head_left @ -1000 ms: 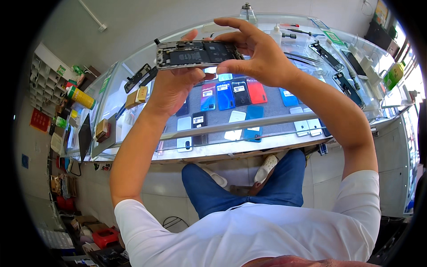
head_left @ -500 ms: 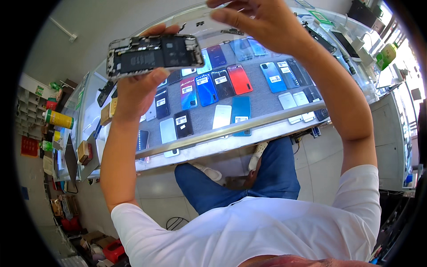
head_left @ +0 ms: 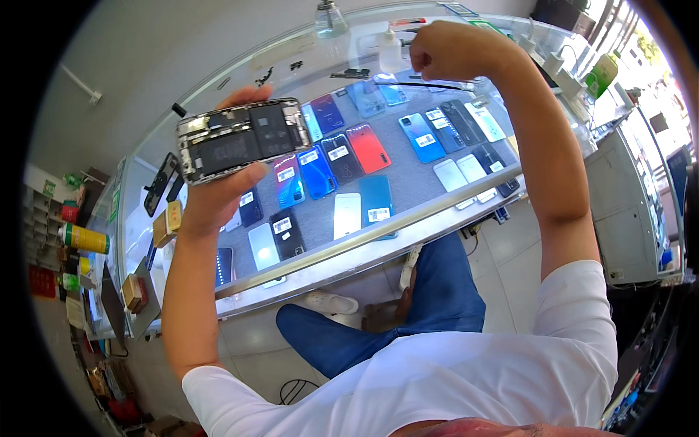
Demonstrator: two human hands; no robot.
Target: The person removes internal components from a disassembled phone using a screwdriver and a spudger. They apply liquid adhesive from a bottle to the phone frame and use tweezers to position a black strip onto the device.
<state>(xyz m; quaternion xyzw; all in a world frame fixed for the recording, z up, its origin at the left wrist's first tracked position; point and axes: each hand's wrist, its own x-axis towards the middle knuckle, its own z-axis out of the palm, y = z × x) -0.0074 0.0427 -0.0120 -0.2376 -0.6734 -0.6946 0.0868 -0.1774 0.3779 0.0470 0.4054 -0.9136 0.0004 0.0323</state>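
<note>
Head view: L hand (head_left: 211,202), fingers clamped on opened phone (head_left: 224,154); tabletop (head_left: 413,180) below phone; R hand (head_left: 455,51) & bottle (head_left: 390,54) right of phone, R fingers curled, grip unclear.

**Several Details Out of Sight**

The opened phone (head_left: 244,140) conceals its own far face and most of the fingers of the left hand (head_left: 215,204). Whether the right hand (head_left: 459,52), fingers curled under, grips anything cannot be told. Small dark parts (head_left: 296,65) on the glass counter (head_left: 413,182) are too tiny to identify. Floor clutter (head_left: 120,397) at lower left fades into the dark rim, partly cut off.
</note>
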